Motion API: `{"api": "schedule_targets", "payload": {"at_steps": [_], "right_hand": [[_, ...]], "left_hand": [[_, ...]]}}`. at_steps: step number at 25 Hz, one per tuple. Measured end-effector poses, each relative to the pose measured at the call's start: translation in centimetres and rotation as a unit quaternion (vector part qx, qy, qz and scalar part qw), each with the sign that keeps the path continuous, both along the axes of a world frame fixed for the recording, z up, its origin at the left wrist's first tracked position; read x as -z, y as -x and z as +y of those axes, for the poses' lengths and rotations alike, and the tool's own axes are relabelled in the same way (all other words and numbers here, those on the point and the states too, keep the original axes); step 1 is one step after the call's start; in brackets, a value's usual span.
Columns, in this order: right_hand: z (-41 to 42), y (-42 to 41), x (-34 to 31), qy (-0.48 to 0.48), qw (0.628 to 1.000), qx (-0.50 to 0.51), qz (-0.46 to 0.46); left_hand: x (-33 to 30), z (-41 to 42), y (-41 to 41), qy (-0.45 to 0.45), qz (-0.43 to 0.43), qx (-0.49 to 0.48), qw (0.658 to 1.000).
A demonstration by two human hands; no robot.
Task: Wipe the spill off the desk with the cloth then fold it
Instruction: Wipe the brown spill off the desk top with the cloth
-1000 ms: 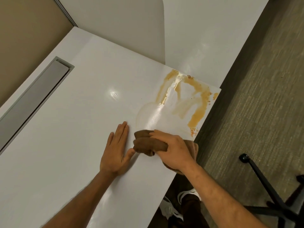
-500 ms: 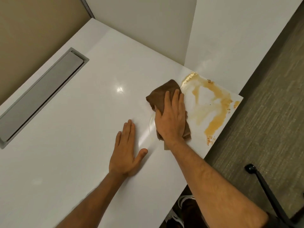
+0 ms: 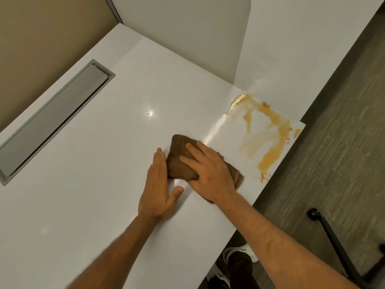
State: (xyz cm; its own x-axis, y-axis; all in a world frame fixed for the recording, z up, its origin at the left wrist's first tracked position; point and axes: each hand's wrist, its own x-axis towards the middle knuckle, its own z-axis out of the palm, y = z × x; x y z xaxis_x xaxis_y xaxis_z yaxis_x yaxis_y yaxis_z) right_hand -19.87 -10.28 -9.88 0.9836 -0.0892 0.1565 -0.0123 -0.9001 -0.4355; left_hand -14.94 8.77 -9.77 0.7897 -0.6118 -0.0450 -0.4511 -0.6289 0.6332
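A brown cloth (image 3: 179, 161) lies bunched on the white desk (image 3: 93, 184), and my right hand (image 3: 210, 174) presses down on it with fingers spread. An orange-brown spill (image 3: 268, 138) smears the desk's far right corner, right of the cloth and apart from it. Streaks run from the back edge down to the front edge. My left hand (image 3: 158, 188) rests flat on the desk, palm down, its fingertips touching the cloth's left side. Part of the cloth is hidden under my right hand.
A grey cable-tray lid (image 3: 52, 119) is set into the desk at the left. White partition panels (image 3: 187, 38) stand behind the desk. Carpet (image 3: 333, 153) lies to the right, with a black chair leg (image 3: 331, 232) and my shoes (image 3: 239, 259) below the desk edge.
My right hand swept the cloth up into the spill's left part, then pulled it back toward me and the left hand. The spill's left streaks have been wiped away. My left hand stayed flat.
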Motion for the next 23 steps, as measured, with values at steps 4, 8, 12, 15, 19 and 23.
{"api": "schedule_targets", "payload": {"at_steps": [4, 8, 12, 15, 19, 23], "right_hand": [[0.8, 5.1, -0.3, 0.001, 1.000, 0.009, 0.021], [0.9, 10.0, -1.5, -0.024, 0.998, 0.050, 0.040], [-0.8, 9.8, -4.1, -0.226, 0.952, 0.207, 0.021], [-3.2, 10.4, -5.2, -0.227, 0.924, 0.302, -0.065], [-3.9, 11.8, -3.9, -0.061, 0.938, 0.320, 0.121], [-1.9, 11.3, -3.2, -0.008, 0.945, 0.294, 0.144]], "left_hand": [[0.3, 0.3, 0.1, -0.016, 0.005, 0.010, 1.000], [0.5, 0.6, 0.0, -0.047, -0.017, 0.026, 0.998], [0.5, 0.6, 0.0, -0.079, -0.025, 0.034, 0.996], [0.7, 0.7, -0.1, -0.091, -0.034, 0.044, 0.994], [0.6, 0.8, -0.1, -0.103, -0.037, 0.047, 0.993], [0.4, 0.3, 0.0, -0.116, -0.041, 0.049, 0.991]]}}
